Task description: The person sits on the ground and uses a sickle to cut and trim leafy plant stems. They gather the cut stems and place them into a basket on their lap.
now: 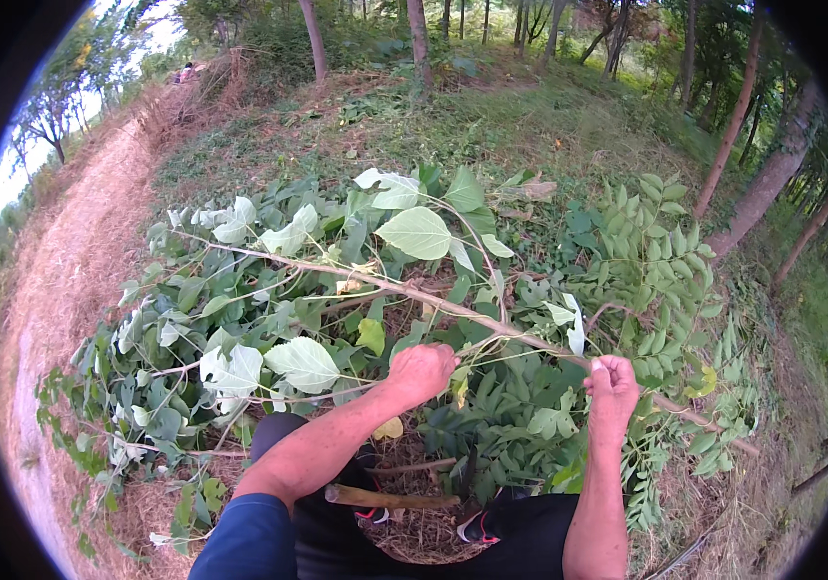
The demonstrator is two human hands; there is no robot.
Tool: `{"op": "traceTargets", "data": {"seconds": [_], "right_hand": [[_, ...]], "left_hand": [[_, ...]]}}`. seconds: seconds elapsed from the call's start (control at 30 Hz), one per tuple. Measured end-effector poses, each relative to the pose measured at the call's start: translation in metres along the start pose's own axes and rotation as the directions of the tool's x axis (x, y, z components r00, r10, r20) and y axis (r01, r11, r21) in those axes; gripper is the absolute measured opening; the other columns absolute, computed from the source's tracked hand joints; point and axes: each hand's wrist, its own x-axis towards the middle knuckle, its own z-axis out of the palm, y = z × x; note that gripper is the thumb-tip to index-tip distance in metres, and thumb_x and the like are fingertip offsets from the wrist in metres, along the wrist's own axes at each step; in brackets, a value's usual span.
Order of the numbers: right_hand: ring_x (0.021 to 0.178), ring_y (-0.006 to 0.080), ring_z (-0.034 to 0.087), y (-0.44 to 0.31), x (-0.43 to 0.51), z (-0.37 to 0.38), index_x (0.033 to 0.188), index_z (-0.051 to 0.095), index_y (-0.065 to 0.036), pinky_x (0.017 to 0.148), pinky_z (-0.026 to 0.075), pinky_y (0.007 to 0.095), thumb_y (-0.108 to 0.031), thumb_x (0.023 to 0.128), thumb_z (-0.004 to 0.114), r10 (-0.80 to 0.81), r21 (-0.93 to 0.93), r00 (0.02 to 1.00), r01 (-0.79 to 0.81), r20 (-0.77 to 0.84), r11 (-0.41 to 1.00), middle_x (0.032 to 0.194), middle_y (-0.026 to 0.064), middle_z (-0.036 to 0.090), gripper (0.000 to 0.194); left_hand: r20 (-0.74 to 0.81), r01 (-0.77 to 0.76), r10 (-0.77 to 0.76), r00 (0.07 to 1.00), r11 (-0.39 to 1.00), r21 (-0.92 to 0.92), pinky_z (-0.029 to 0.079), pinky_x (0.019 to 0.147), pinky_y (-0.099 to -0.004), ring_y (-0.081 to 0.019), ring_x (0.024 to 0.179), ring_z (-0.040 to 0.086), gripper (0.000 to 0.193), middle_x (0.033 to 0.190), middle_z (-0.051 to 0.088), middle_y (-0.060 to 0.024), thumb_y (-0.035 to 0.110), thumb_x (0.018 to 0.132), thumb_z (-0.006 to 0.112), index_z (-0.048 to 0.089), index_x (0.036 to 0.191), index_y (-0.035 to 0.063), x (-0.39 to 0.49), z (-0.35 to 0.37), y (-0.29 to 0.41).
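A long, thin leafy branch (pixel 443 301) slants across the view from upper left to lower right. My right hand (pixel 611 388) grips it near its thicker end, thumb on top. My left hand (pixel 423 371) is closed in a fist just below the branch, around a thin side shoot or vine; its fingers are mostly hidden. Broad pale leaves (pixel 303 365) hang to the left of that hand. Under both hands lies a heap of cut leafy branches (pixel 233 304). A tool with a wooden handle (pixel 392 498) and what looks like a dark blade rests between my feet.
Compound-leaved foliage (pixel 664 268) rises at the right. Tree trunks (pixel 776 174) lean beyond it. A straw-covered path (pixel 84 210) runs along the left, with a small, distant person (pixel 186 72) near its far end. My shoes (pixel 490 523) stand on dry grass close to the heap.
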Motion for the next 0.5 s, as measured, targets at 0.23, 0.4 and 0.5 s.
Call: {"op": "traceTargets", "data": {"seconds": [0.23, 0.4, 0.5], "right_hand": [[0.083, 0.0128, 0.060, -0.006, -0.016, 0.028, 0.104, 0.065, -0.001, 0.080, 0.049, 0.0272, -0.001, 0.084, 0.067, -0.266, -0.212, 0.933, 0.319, 0.243, 0.924, 0.093, 0.0039, 0.066, 0.020], [0.108, 0.0310, 0.060, -0.002, -0.014, 0.039, 0.109, 0.066, -0.004, 0.094, 0.048, 0.0391, -0.006, 0.076, 0.071, -0.333, -0.483, 0.822, 0.549, 0.462, 0.683, 0.110, 0.0136, 0.067, 0.034], [0.116, 0.0330, 0.056, 0.006, -0.011, 0.039, 0.113, 0.066, -0.006, 0.098, 0.045, 0.0406, -0.010, 0.075, 0.072, -0.130, -0.605, 0.860, 0.448, 0.494, 0.658, 0.116, 0.0139, 0.065, 0.038]], "left_hand": [[0.011, -0.076, 0.075, 0.997, 0.997, 0.033, 0.054, 0.066, -0.0476, -0.0377, 0.074, 0.067, 0.028, 0.081, 0.068, -0.0169, 0.029, 0.097, 0.058, 0.063, 0.084, 0.0048, -0.018, 0.006, 0.004], [0.059, -0.105, 0.102, 0.993, 0.994, 0.043, 0.055, 0.067, -0.0466, -0.0360, 0.077, 0.069, 0.026, 0.085, 0.070, -0.0160, 0.027, 0.095, 0.058, 0.066, 0.085, 0.0050, -0.030, 0.007, 0.007], [0.035, -0.144, 0.144, 0.989, 0.989, 0.012, 0.056, 0.066, -0.0465, -0.0355, 0.076, 0.069, 0.024, 0.082, 0.069, -0.0156, 0.024, 0.094, 0.059, 0.066, 0.084, 0.0041, -0.035, 0.005, 0.007]]}}
